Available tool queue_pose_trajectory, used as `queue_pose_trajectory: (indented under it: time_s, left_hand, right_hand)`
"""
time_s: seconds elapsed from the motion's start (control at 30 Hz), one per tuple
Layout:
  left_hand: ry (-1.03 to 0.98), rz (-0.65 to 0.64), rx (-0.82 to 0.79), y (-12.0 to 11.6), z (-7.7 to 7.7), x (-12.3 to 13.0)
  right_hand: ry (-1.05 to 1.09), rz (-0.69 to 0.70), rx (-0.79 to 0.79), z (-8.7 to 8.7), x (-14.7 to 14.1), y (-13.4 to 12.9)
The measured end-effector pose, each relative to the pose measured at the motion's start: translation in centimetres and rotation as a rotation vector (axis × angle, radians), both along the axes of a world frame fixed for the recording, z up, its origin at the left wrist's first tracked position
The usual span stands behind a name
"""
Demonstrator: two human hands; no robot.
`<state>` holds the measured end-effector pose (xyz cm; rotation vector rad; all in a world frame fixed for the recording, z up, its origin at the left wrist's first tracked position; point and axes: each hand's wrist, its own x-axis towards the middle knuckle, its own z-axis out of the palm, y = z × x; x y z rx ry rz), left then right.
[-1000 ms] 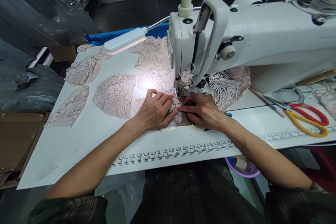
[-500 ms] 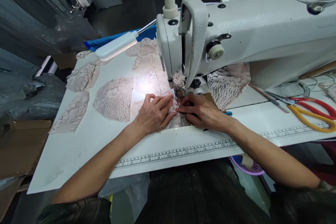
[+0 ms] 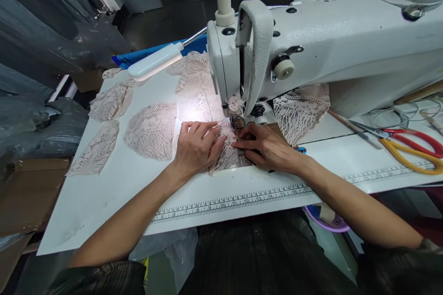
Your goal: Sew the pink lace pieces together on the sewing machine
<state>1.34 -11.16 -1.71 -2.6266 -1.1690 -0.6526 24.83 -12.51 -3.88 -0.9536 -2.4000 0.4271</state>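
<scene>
A pale pink lace piece (image 3: 226, 151) lies under the needle end of the white sewing machine (image 3: 321, 41). My left hand (image 3: 195, 146) rests flat on the left part of this lace, its fingers stretched out and a little apart. Just right of the needle area, my right hand (image 3: 272, 148) has its fingers bent and pressed together at the lace's right edge, over the metal plate (image 3: 244, 162). The fingertips partly hide what they grip. A small bunch of pink ribbon or fabric (image 3: 235, 104) hangs by the needle bar.
More lace cups (image 3: 151, 130) lie on the white table (image 3: 128, 198) to the left; another lace piece (image 3: 302, 113) sits beneath the machine arm. Scissors (image 3: 411, 140) with red and yellow handles lie at right. A lamp (image 3: 155, 61) reaches over the table. A printed ruler (image 3: 221, 203) runs along the front edge.
My left hand has slid left, away from the needle, and its fingers have spread, uncovering more of the lace. My right hand stays in about the same place.
</scene>
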Motion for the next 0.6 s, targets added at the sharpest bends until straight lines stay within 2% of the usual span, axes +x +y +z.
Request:
queue_pose_trajectory:
  time_s: [0.07,0.2,0.3,0.4,0.6]
  left_hand:
    - [-0.017,0.003,-0.056,0.21,-0.2,-0.09]
    - [0.057,-0.086,-0.199,0.57,-0.52,-0.18]
    - [0.083,-0.072,-0.165,0.58,-0.42,-0.26]
    - [0.016,-0.059,-0.075,0.52,-0.17,-0.28]
    - [0.007,-0.256,-0.162,0.84,-0.19,-0.14]
  right_hand:
    - [-0.001,0.001,-0.004,0.01,-0.01,0.0]
    - [0.003,0.0,-0.015,0.0,0.02,0.01]
    - [0.009,0.005,-0.016,0.01,0.01,0.03]
    - [0.013,0.006,-0.008,0.03,-0.03,0.05]
    - [0.003,-0.002,0.001,-0.05,-0.05,0.02]
